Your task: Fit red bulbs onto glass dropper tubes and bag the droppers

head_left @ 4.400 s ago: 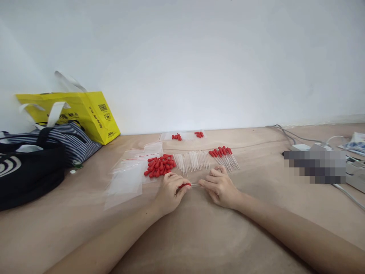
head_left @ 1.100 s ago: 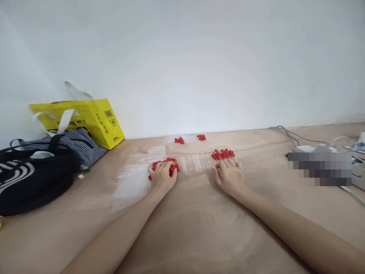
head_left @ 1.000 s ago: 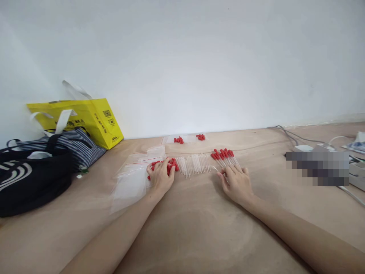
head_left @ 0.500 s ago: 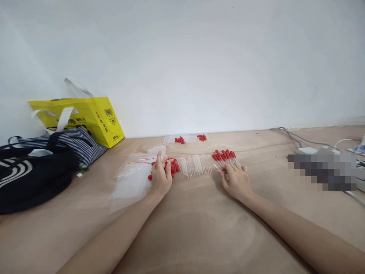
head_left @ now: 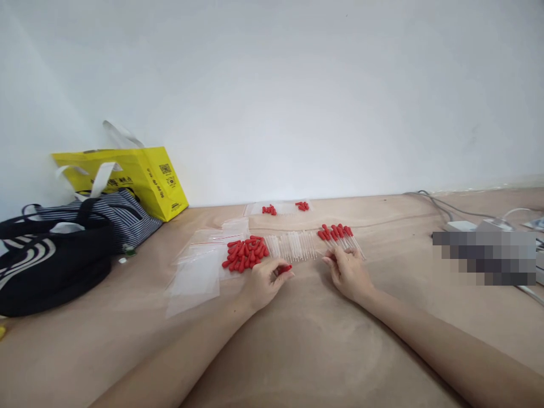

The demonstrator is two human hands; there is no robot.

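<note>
My left hand (head_left: 267, 281) is closed in a pinch on a red rubber dropper bulb (head_left: 285, 269), its open end pointing right. Behind that hand lies a pile of red dropper bulbs (head_left: 242, 253). A row of thin clear tubes (head_left: 293, 246) stretches from the pile towards the right. My right hand (head_left: 349, 273) rests at the lower ends of several droppers (head_left: 338, 232), which are clear tubes with red bulbs on top. Its thumb and fingers are drawn together; whatever is between them is hidden.
Clear zip bags (head_left: 198, 277) lie left of the pile. Another bag (head_left: 283, 208) with red bulbs lies near the wall. A black bag (head_left: 80, 272), a striped bag (head_left: 127, 212) and a yellow bag (head_left: 170, 192) stand left. Cables and white adapters (head_left: 461, 226) lie right.
My left hand has moved from the bulb pile to the right and nearer, now with a red dropper bulb pinched in it. My right hand stays by the droppers, its fingers drawn in slightly.
</note>
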